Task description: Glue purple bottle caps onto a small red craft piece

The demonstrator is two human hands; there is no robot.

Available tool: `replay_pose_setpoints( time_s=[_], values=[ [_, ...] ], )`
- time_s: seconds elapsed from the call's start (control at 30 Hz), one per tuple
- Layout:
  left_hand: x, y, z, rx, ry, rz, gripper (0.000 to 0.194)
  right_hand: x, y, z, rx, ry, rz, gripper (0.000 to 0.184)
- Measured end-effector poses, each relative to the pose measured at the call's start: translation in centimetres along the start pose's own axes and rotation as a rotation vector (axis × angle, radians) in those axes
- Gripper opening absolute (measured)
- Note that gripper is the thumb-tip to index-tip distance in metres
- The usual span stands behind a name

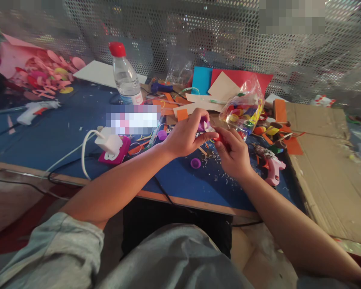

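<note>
My left hand [185, 136] is closed around a small purple cup-shaped piece [202, 125], with something whitish showing at its opening. Close beside it, my right hand [237, 154] pinches a small red thing [217, 137] whose kind I cannot make out. The fingertips of both hands nearly meet above the blue table. Below them lies a round purple cap [195, 163] among white scraps. Another purple piece [162, 135] sits left of my left wrist.
A pink glue gun [275, 170] lies right, beside cardboard [327, 160]; a white glue gun [37, 111] lies left. A water bottle [126, 78] stands behind a plugged-in white charger [108, 142]. A clear bag [245, 106] of coloured pieces and pink foam scraps [45, 72] occupy the back.
</note>
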State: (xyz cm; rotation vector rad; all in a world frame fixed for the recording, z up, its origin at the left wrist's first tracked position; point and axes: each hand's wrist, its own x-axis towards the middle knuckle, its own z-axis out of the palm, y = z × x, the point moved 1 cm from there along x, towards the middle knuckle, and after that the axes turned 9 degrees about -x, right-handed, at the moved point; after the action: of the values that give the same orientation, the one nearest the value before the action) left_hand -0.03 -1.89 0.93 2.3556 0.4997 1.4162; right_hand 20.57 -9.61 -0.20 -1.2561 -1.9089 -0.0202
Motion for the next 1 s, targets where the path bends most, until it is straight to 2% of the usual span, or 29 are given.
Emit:
replay_pose_setpoints(
  time_s=[0.13,0.43,0.83,1.0],
  values=[
    [0.1,0.3,-0.1,-0.029,-0.025,0.015,0.051,-0.1,0.1,0.0,-0.003,0.000,0.000,0.042],
    [0.3,1.4,-0.2,-0.070,-0.022,-0.042,0.046,0.0,0.0,0.0,0.014,-0.005,-0.005,0.041],
    [0.6,1.6,-0.7,-0.164,-0.076,-0.090,0.043,0.0,0.0,0.0,0.016,-0.014,-0.011,0.040],
    [0.3,1.4,-0.5,-0.138,-0.072,-0.105,0.046,0.1,0.0,-0.1,0.021,-0.023,-0.002,0.042]
  ],
)
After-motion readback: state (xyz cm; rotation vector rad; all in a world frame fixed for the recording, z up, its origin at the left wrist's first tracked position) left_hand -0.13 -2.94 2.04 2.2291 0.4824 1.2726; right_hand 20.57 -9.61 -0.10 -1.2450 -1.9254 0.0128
